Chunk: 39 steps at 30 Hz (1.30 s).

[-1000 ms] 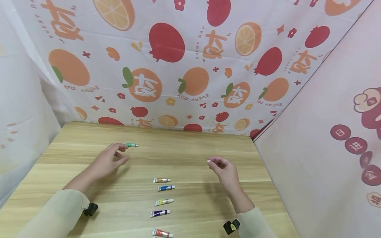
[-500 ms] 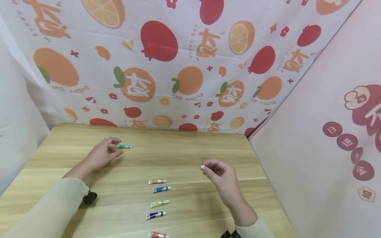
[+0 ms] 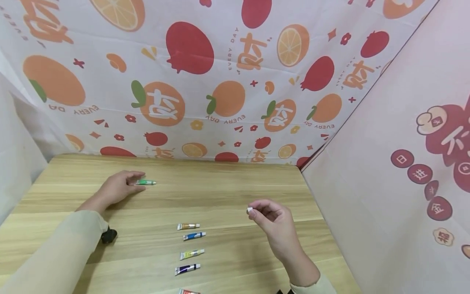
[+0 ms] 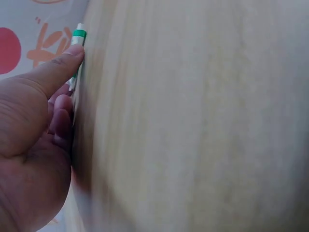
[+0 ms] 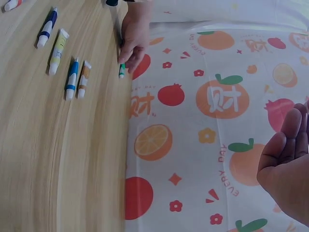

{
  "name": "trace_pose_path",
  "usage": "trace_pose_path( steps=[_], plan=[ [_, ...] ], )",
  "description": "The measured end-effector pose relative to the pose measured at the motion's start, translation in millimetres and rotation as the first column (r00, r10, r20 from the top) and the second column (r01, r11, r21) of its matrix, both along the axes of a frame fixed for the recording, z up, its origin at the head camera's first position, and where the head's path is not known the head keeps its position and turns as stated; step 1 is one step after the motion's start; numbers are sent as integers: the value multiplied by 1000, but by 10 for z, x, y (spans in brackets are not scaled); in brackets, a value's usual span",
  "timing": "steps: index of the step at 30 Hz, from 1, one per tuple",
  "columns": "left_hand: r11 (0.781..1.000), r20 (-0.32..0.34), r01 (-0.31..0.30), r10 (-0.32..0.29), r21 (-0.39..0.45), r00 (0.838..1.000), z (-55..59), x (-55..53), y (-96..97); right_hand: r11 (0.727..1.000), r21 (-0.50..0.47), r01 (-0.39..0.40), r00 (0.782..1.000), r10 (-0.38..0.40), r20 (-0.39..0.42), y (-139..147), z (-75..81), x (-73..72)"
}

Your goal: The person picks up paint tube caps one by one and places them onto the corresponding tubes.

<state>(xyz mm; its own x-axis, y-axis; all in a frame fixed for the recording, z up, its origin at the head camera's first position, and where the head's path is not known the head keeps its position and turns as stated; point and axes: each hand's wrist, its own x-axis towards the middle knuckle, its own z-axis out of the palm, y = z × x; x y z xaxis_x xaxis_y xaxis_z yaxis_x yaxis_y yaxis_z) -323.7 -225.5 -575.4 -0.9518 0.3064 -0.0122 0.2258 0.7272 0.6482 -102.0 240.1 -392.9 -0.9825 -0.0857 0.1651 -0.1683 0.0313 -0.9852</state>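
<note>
In the head view, my left hand (image 3: 119,187) is at the far left of the table, thumb and fingers on either side of a green paint tube (image 3: 147,182). A gap shows between fingertips and tube there; in the left wrist view the thumb covers part of the tube (image 4: 78,35). Above the table at right, my right hand (image 3: 273,220) pinches a small white piece (image 3: 250,210), its kind too small to tell. Between the hands lie an ochre paint tube (image 3: 188,226), a blue one (image 3: 194,236), a yellow one (image 3: 191,254) and a purple one (image 3: 187,269).
A red tube (image 3: 188,291) is cut off by the head view's bottom edge. Behind the wooden table (image 3: 220,192) hangs a fruit-printed cloth (image 3: 227,134). Another printed sheet (image 3: 367,171) closes off the right side.
My left hand has moved further around the green tube, its thumb and fingers now on both sides of it. The right hand still holds the white piece. The head view has shifted slightly.
</note>
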Motion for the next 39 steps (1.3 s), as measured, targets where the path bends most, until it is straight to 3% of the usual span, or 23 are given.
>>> trace_pose_path(
  steps=[5,13,24,28,39],
  plan=[
    [999,-52,4,-6,-34,999,55,0,10,1000,-21,5,1000,-6,-7,-20,1,10],
    [998,-109,-39,33,-46,993,24,54,19,1000,-25,-5,1000,5,-17,-41,-22,23],
    [999,-77,-27,24,-44,997,126,201,-14,999,-32,-15,1000,15,-1,-77,-32,43],
    [999,-130,-15,10,-37,991,308,335,85,1000,-7,3,1000,-3,12,-88,-26,37],
    [1000,-277,21,-14,20,961,1083,909,623,999,-46,-28,999,29,14,-112,-14,21]
  ],
)
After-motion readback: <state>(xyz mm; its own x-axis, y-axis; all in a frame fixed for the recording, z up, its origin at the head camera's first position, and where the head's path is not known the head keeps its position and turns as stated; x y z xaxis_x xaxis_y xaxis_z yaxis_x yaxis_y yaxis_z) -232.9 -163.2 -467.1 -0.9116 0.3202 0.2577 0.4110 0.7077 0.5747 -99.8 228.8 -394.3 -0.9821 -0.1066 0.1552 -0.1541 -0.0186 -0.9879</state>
